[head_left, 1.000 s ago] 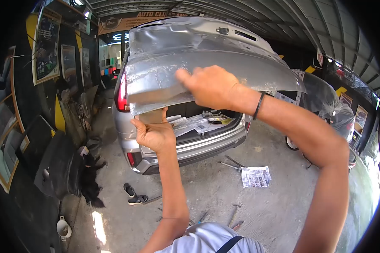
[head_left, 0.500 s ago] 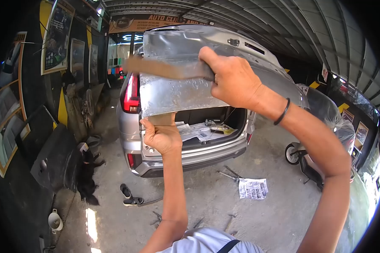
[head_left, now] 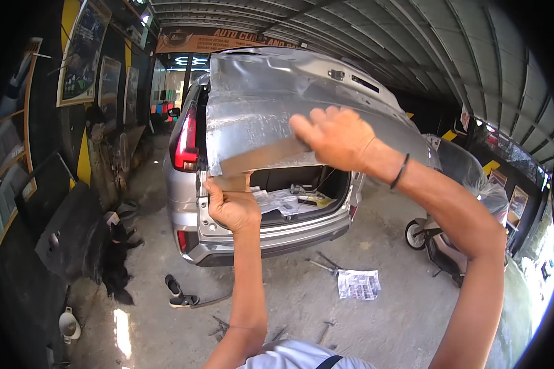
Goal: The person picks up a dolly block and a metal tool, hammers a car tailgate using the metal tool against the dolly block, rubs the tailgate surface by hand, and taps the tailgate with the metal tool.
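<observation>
Gripping one end of a long flat bar (head_left: 264, 155) in the right hand (head_left: 338, 136), closed firmly around it, with a black band (head_left: 401, 171) on the wrist. Pointing the bar leftward, slanting down, across the lower left corner of the silver tailgate (head_left: 246, 117); can't tell whether touching the metal or just off it. Holding a flat brown block (head_left: 231, 183) in the left hand (head_left: 235, 210), palm up, pinched between thumb and fingers, right at the tailgate's lower edge, just below the bar's far end. Standing behind a silver car (head_left: 277, 237), with tailgate raised and scuffed along the lower part. Seeing newspaper sheets (head_left: 277, 200) spread in the open boot, right of the left hand, plus a red tail light (head_left: 186, 138) left of the tailgate. Spotting on the concrete floor (head_left: 388, 246) dark sandals (head_left: 183, 301), left of the left forearm, a hammer (head_left: 325, 333) between the forearms, and a printed sheet (head_left: 358, 285) well apart from both hands. Also noting a motorbike (head_left: 443, 252) at right, partly under clear plastic.
</observation>
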Available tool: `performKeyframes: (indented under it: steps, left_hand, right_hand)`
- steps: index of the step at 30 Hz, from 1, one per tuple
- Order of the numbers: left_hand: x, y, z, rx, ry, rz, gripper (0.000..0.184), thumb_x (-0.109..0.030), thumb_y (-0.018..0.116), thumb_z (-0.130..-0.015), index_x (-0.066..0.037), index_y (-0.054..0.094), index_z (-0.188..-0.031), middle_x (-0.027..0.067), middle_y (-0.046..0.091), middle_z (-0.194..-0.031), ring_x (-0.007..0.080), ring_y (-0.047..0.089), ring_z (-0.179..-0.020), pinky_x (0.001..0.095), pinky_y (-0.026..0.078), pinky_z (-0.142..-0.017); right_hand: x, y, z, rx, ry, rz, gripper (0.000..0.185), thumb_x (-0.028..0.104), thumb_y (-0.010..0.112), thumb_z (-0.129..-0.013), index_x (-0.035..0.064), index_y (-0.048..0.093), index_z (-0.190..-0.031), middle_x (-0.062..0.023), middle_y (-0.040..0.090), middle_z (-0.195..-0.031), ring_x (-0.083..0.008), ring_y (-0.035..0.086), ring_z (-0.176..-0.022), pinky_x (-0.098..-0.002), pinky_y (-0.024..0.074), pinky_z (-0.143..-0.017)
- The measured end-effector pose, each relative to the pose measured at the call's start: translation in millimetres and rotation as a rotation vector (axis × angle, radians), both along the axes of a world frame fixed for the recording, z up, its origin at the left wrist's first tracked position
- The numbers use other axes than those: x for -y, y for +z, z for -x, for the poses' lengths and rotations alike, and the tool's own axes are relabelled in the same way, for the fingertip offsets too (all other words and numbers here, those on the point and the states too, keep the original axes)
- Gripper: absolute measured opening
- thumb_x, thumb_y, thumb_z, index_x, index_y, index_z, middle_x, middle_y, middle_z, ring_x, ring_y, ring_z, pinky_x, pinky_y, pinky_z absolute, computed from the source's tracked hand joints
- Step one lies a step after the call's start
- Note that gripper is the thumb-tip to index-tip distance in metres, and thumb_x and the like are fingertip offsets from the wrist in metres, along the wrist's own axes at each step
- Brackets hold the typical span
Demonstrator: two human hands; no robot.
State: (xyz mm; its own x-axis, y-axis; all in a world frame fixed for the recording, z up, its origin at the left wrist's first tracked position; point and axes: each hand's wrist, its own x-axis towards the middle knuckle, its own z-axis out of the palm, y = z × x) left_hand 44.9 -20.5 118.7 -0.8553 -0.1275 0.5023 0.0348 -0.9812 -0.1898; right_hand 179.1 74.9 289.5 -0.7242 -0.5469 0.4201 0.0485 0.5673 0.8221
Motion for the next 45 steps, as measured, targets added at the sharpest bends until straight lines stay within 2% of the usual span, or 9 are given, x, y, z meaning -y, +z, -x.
performKeyframes:
  steps: [4, 6, 9, 14, 18, 22, 25, 32, 45]
  left_hand:
    - [-7.3, 1.9, -1.5, 0.026, -0.057, -0.042, 0.047, -0.043, 0.05, -0.096, -0.006, 0.051, -0.125, 0.0074, 0.057, -0.123, 0.025, 0.055, -0.113, 0.048, 0.048, -0.094]
    - [-11.9, 0.7, 1.9, -0.007, -0.05, -0.027, 0.048, -0.044, 0.051, -0.096, -0.006, 0.051, -0.125, 0.0071, 0.057, -0.123, 0.0252, 0.055, -0.113, 0.0482, 0.048, -0.093]
    - [-16.3, -0.7, -4.9, -0.028, -0.094, -0.027, 0.05, -0.045, 0.052, -0.095, -0.006, 0.05, -0.127, 0.0067, 0.056, -0.123, 0.0256, 0.055, -0.112, 0.0483, 0.048, -0.092]
    - [-27.5, -1.2, -5.9, -0.151, -0.018, -0.032, 0.053, -0.045, 0.049, -0.096, -0.006, 0.044, -0.133, 0.0078, 0.055, -0.122, 0.0251, 0.057, -0.107, 0.0436, 0.053, -0.083]
    - [-29.8, -10.2, 1.5, -0.098, -0.026, -0.029, 0.05, -0.046, 0.049, -0.096, -0.008, 0.047, -0.129, 0.0077, 0.058, -0.119, 0.0257, 0.058, -0.106, 0.0456, 0.052, -0.085]
    - [-26.0, -0.2, -3.9, -0.115, -0.013, -0.091, 0.05, -0.045, 0.048, -0.096, -0.008, 0.046, -0.129, 0.008, 0.059, -0.116, 0.025, 0.059, -0.105, 0.0444, 0.052, -0.085]
    - [-28.5, -5.3, -3.0, -0.121, 0.046, -0.033, 0.049, -0.043, 0.046, -0.098, -0.008, 0.044, -0.131, 0.0085, 0.058, -0.117, 0.0251, 0.059, -0.105, 0.0436, 0.052, -0.085]
    - [-30.4, -4.7, -1.2, -0.204, 0.015, -0.041, 0.049, -0.04, 0.046, -0.098, -0.005, 0.042, -0.132, 0.0098, 0.057, -0.117, 0.0265, 0.059, -0.104, 0.0428, 0.052, -0.084]
    - [-39.9, -9.3, -4.6, -0.126, 0.114, -0.033, 0.043, -0.039, 0.046, -0.099, -0.006, 0.043, -0.126, 0.0077, 0.055, -0.115, 0.0236, 0.058, -0.104, 0.041, 0.053, -0.085]
  right_hand:
    - [3.9, -6.4, 7.2, -0.105, 0.156, 0.533, 0.033, 0.003, 0.06, -0.073, 0.0033, 0.043, -0.102, -0.0217, 0.065, -0.083, -0.041, 0.066, -0.074, -0.051, 0.0525, -0.064]
    - [2.5, -18.7, 8.9, 0.102, -0.179, 0.274, 0.035, 0.002, 0.059, -0.073, 0.0026, 0.04, -0.102, -0.0239, 0.063, -0.083, -0.0422, 0.064, -0.075, -0.0518, 0.0514, -0.065]
    - [-4.5, 1.2, 3.3, 0.068, -0.11, 0.071, 0.033, 0.004, 0.058, -0.074, 0.0021, 0.041, -0.102, -0.0238, 0.063, -0.082, -0.0421, 0.065, -0.075, -0.0512, 0.0515, -0.065]
    - [-5.3, -18.2, 14.4, -0.122, 0.14, 0.514, 0.037, 0.008, 0.062, -0.073, 0.0041, 0.041, -0.103, -0.0184, 0.062, -0.078, -0.0381, 0.066, -0.07, -0.0484, 0.0526, -0.06]
    - [-5.5, 1.8, 8.3, 0.003, -0.126, 0.065, 0.041, 0.008, 0.066, -0.071, 0.0054, 0.042, -0.104, -0.0185, 0.064, -0.082, -0.0367, 0.066, -0.069, -0.0489, 0.0525, -0.06]
    - [5.5, 6.4, 16.4, -0.263, 0.008, 0.479, 0.041, 0.006, 0.066, -0.069, 0.0053, 0.041, -0.102, -0.0201, 0.063, -0.08, -0.0418, 0.064, -0.069, -0.0502, 0.0516, -0.062]
    - [-5.0, -22.5, 18.1, 0.11, -0.081, 0.197, 0.04, 0.005, 0.066, -0.068, 0.0051, 0.041, -0.1, -0.0207, 0.063, -0.077, -0.0407, 0.064, -0.069, -0.0506, 0.0514, -0.063]
    - [-14.6, -6.7, 17.3, -0.197, 0.016, 0.54, 0.036, 0.004, 0.063, -0.071, 0.005, 0.042, -0.101, -0.0227, 0.064, -0.082, -0.0424, 0.064, -0.072, -0.0502, 0.0503, -0.062]
    - [-9.7, -13.4, 9.4, -0.02, -0.178, 0.16, 0.033, 0.007, 0.063, -0.07, 0.0042, 0.045, -0.098, -0.0179, 0.063, -0.083, -0.0386, 0.065, -0.075, -0.0508, 0.0501, -0.061]
